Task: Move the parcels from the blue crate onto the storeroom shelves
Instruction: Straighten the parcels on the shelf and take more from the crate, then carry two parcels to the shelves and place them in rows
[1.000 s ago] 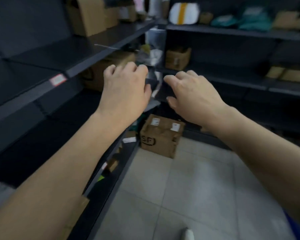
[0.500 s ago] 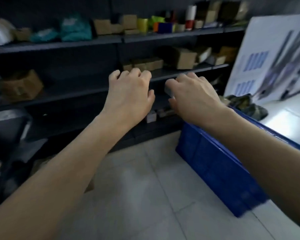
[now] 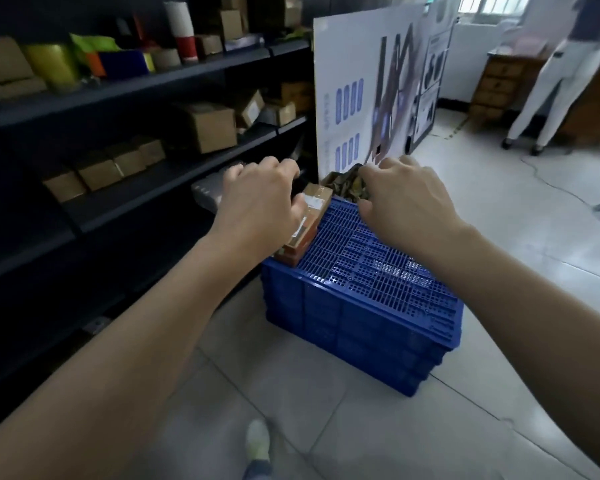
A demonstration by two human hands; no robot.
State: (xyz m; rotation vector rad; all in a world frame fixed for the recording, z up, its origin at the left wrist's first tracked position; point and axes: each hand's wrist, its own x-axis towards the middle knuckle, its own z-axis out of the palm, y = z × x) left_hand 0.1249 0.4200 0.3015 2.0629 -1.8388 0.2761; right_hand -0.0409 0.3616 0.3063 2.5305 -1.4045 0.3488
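Job now, I think, is to take the brown parcel [image 3: 312,216] that sits at the left edge of the blue crate [image 3: 361,317]; I should put one hand on each side of it and lift it straight up, so it does not catch on the crate rim; a dark bag [image 3: 347,181] lies at the far end of the crate; my left hand [image 3: 260,206] hangs over the crate's left edge, fingers loosely bent and holding nothing; I cannot tell if it touches the parcel; my right hand [image 3: 407,202] is over the far end of the crate, fingers loosely bent, holding nothing too; both arms reach out long; the shelves [image 3: 153,183] stand left of the crate.
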